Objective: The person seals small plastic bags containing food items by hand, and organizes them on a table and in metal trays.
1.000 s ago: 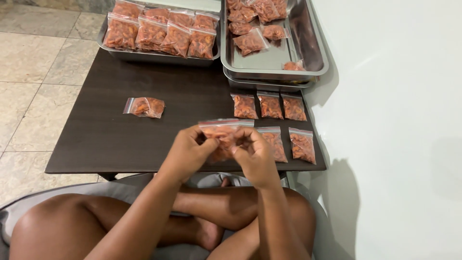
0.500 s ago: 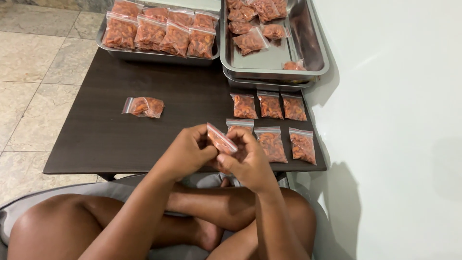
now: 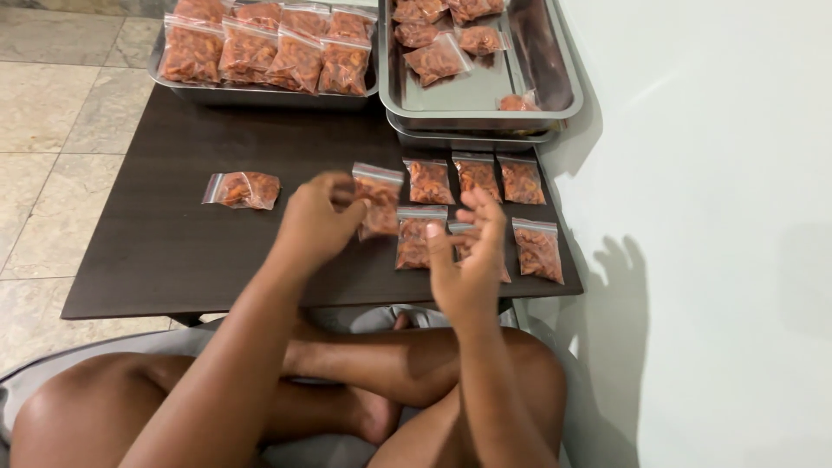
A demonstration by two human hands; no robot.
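My left hand (image 3: pixel 319 218) holds a small clear bag of orange-red snack (image 3: pixel 379 199) upright above the dark table (image 3: pixel 173 251), just left of the laid-out bags. My right hand (image 3: pixel 468 260) hovers open, fingers spread, over the front row of bags and partly hides one of them. Several filled bags (image 3: pixel 475 178) lie flat in two rows at the table's right side. One more filled bag (image 3: pixel 243 189) lies alone to the left.
A metal tray (image 3: pixel 173 82) at the back left is packed with filled bags. Stacked metal trays (image 3: pixel 555 78) at the back right hold several loose bags. A pale wall runs along the right. Tiled floor lies left, and my crossed legs are below the table.
Both hands gripped the bag close to my body; now the right hand has let go and opened, and the left hand has carried the bag forward over the table.
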